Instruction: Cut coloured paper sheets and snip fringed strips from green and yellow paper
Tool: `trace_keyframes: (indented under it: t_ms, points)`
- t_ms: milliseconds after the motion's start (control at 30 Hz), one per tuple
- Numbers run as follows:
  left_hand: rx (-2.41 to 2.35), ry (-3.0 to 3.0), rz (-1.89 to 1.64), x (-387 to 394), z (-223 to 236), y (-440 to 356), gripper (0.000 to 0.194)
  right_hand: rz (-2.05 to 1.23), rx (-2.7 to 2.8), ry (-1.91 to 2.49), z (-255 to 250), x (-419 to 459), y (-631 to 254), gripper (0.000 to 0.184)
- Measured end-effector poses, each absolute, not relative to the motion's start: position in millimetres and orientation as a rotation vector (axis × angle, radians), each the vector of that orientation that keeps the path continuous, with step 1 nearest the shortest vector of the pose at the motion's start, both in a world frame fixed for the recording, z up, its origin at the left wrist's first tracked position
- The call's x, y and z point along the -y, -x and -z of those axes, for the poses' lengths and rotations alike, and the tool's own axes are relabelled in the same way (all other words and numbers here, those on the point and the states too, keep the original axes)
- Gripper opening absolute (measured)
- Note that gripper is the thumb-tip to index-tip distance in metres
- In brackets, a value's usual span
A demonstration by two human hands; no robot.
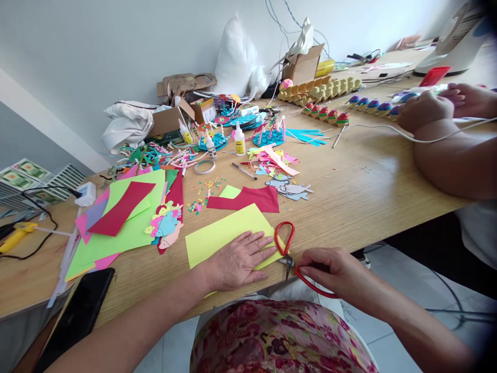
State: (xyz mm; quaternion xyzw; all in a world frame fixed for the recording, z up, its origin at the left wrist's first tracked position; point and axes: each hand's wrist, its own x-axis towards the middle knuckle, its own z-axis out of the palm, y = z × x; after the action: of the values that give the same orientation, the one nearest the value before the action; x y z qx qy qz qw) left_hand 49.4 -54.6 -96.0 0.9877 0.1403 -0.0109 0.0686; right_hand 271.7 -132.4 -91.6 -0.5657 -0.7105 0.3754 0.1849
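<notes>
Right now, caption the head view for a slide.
Left hand flat on a yellow sheet, right hand holding red-handled scissors at a wooden table.

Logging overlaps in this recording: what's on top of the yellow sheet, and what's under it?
The left hand rests, spread, on the yellow sheet, hiding part of it; the scissors are at its right end. Tabletop shows beside it, but whatever lies directly underneath is covered.

the sheet of paper [229, 228] is plain yellow-green and lies flat on the table [330, 217], close to its near edge, partly covered. the scissors [288, 258] have red looped handles and metal blades; the handles stand wide apart, the blades are spread, at the right end of the sheet.
</notes>
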Motion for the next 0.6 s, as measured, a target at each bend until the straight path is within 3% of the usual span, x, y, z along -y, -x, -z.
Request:
trace_keyframes:
  t_ms: [600]
  points:
    - [-0.449, -2.970, -0.024, 56, 97, -50, 0.058, -1.060, 1.971, 1.528, 92, 132, -257, 0.021]
